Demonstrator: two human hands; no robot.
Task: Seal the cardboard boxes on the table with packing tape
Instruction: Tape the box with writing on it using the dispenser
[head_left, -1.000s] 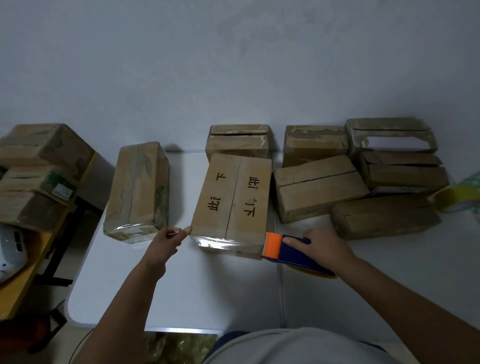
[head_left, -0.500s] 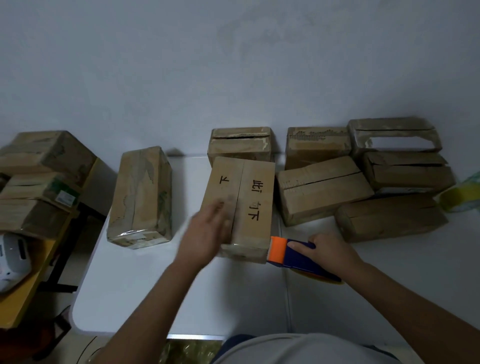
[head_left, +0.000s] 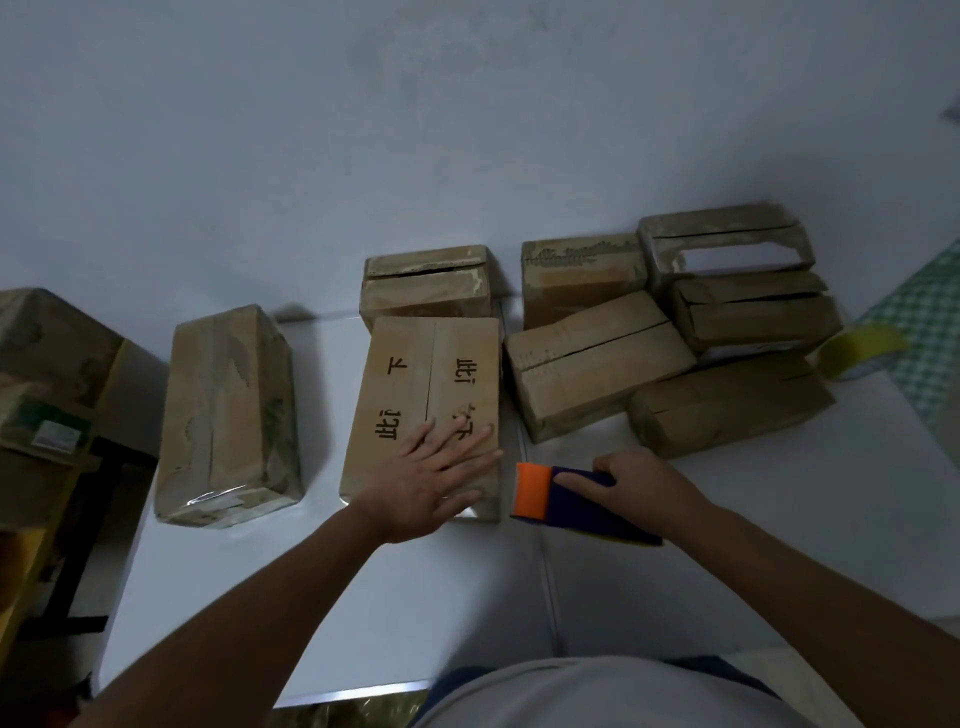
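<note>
**Inspector:** Since the earlier frames, the left hand (head_left: 434, 480) has been moved from the near left corner of the brown cardboard box with black handwritten characters (head_left: 423, 410) onto its top face. It is now laid flat there, fingers straight and spread, pressing down across the near end of the centre seam.

**Clerk:** And the dispenser?

**Inspector:** The orange-and-dark-blue handheld tape dispenser (head_left: 576, 501) is gripped by the right hand (head_left: 641, 480), fingers curled round its handle. It is held on the white table (head_left: 260, 597) just beside the box's near right corner, much where it was. Clear tape is seen glinting along the box's near end face.

**Clerk:** What is inferred?

**Inspector:** The near end strip is judged to be applied, and the flaps are being held down and steadied. The centre seam on top appears untaped, so a run along it is likely called for next.

**Clerk:** Remaining stock?

**Inspector:** One tape-wrapped cardboard box (head_left: 228, 415) stands well apart to the left and appears sealed. A cluster of worn cardboard boxes (head_left: 675, 332) behind and to the right shows open seams. A yellowish tape roll (head_left: 857, 351) lies at the far right.
</note>
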